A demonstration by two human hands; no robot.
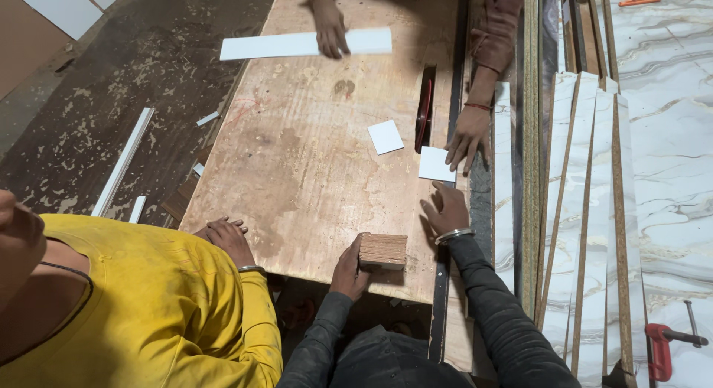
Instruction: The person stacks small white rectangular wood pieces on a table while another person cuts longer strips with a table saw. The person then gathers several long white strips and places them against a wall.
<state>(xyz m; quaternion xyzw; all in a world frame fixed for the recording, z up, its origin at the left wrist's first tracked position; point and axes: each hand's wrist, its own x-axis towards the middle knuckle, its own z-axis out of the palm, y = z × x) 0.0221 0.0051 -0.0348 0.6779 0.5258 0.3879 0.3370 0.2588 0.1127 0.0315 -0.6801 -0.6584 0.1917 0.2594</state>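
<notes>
I'm closing my left hand [349,269] grip around a stack of wooden squares [383,250]; my right hand [444,210], fingers spread, is touching a white square [436,164] on the bench [297,158].

The stack [384,250] is a small block of square brown board pieces, edges flush, layers showing on its near side. It lies flat at the table's near edge, at about 6 o'clock from the white squares. The left hand [349,269] grips its left side, at 9 o'clock. One white square [436,164] lies flat at 1 o'clock from the stack; the right hand [445,210], just at 6 o'clock of it, reaches its fingertips to its near edge. A second white square [385,137], turned slightly, lies at 10 o'clock from the first.
</notes>
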